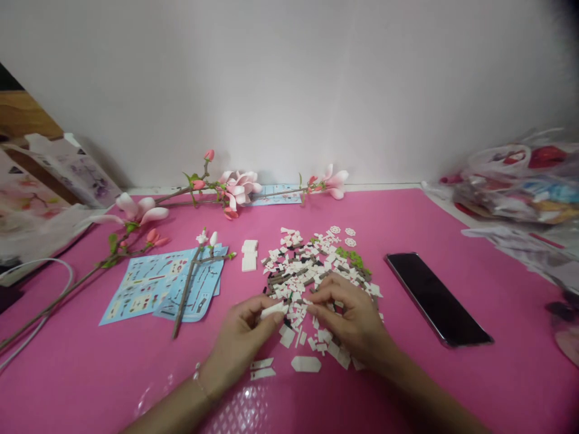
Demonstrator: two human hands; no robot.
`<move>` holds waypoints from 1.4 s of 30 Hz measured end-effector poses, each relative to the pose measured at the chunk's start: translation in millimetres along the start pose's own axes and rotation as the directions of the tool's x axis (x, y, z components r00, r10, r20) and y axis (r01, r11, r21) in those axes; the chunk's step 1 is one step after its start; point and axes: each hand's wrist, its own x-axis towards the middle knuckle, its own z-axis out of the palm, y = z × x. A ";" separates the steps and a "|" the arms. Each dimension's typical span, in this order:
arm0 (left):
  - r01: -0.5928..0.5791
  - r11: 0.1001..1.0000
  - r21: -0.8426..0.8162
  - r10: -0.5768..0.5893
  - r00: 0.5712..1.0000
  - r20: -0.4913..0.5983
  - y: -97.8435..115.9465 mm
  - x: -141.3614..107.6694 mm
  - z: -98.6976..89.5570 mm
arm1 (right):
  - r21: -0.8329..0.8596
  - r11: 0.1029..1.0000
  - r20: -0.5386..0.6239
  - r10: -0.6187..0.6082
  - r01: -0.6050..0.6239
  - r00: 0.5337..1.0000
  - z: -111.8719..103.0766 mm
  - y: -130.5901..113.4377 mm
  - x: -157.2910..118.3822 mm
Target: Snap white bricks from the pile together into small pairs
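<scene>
Pink desk mat (470,392) covers the surface, white wall (289,78) behind. Head view: artificial magnolia branches (237,190) lie along back & left of mat, blue instruction sheets (136,295) at left w/ small budded branch (192,280) on top. Floral bag (31,193) far left, plastic bags (515,187) far right, black phone (436,299) right of pile. Stack of white bricks (249,255) just left of loose pile of white, brown & green plastic bricks (307,271). L hand (239,343) fingers pinch long white brick (274,310) btwn thumb & fingertips, just left of pile. R hand (350,319) fingers (316,307) curled down on pile's near edge, touching bricks; can't tell if gripping one.
</scene>
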 end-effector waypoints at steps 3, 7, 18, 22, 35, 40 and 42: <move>-0.105 0.990 0.096 0.102 0.994 0.030 -3.4 -0.2 1.3 | 0.236 0.970 0.124 0.023 -0.052 0.992 2.3 -5.8 -2.4; -0.204 0.958 0.202 0.188 0.978 0.094 -7.9 -0.4 0.7 | 0.307 0.950 0.165 0.010 -0.061 0.986 8.2 -5.3 -4.8; -0.318 0.891 0.323 0.275 0.946 0.173 -9.0 -2.1 1.4 | 0.330 0.939 0.130 0.060 -0.100 0.990 11.1 -5.9 -3.9; -0.327 0.887 0.328 0.282 0.943 0.178 -9.9 -2.4 1.0 | 0.326 0.938 0.137 0.073 -0.115 0.988 11.9 -6.6 -3.5; -0.373 0.871 0.320 0.320 0.925 0.206 -12.7 -1.7 -0.9 | 0.344 0.932 0.125 0.071 -0.110 0.990 15.1 -7.6 -3.8; -0.379 0.865 0.329 0.325 0.923 0.208 -14.6 -2.0 -2.3 | 0.345 0.931 0.126 0.075 -0.115 0.989 16.5 -9.6 -4.2; -0.391 0.857 0.336 0.335 0.918 0.214 -15.0 -2.6 -3.0 | 0.337 0.936 0.126 0.064 -0.103 0.990 16.4 -9.9 -4.3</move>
